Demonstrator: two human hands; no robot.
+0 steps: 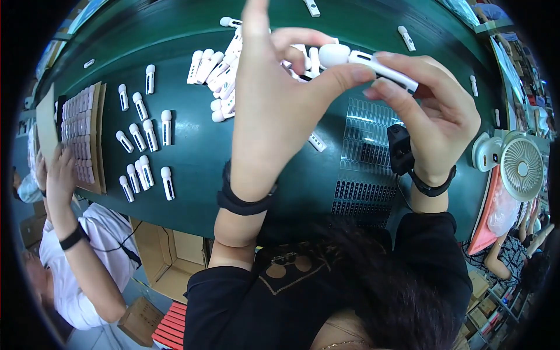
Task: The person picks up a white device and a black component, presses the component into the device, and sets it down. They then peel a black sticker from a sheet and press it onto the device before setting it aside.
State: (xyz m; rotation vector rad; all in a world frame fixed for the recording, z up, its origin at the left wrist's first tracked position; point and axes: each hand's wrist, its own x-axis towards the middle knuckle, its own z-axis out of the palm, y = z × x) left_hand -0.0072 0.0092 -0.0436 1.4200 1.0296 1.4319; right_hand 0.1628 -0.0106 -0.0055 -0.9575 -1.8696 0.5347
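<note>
A small white wand massager (335, 55) with a round head and a dark strip along its handle is held up above the green table. My right hand (434, 96) pinches the handle end between thumb and fingers. From the other side, my left hand (274, 105) closes on it near the head, thumb tip on the handle and a bent finger against the head; its index finger points up. Behind my left hand lies a pile of similar wands (224, 73), partly hidden. Below my right hand are sheets of black strip labels (364, 195) and clear, partly emptied label sheets (367, 125).
Several wands (150, 135) stand or lie spread on the left of the table. A tray of pinkish pieces (81, 134) is at the left edge, beside a co-worker's hand (61, 169). A black device (399, 146) is by my right wrist. A white fan (521, 166) stands far right.
</note>
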